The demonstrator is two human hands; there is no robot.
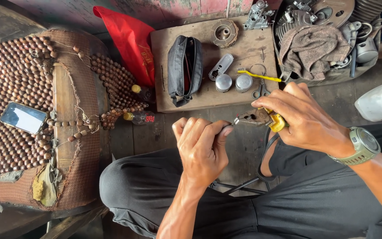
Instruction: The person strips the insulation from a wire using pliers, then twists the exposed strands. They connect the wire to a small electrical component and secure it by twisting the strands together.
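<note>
- The left hand (202,148) is closed into a fist around the end of a thin black cable (261,166), which is pinched at the fingers (213,128) just above the lap.
- Yellow-handled pliers (261,118) are gripped in the right hand (303,119), whose fingers are wrapped tight round the handles; a green wristwatch (362,145) is worn on that wrist.
- The plier nose is set against the cable tip right beside the left fist; whether the metal is bitten cannot be told.
- The cable is looped down behind the right hand, over black trousers (288,203).
- On a wooden board (202,99) beyond, an open black pouch (184,68), two round metal pistons (233,82), scissors (261,88) and a yellow toothbrush (259,76) are laid.
- A phone (23,117) is rested on a beaded seat cover (5,75) at the left.
</note>
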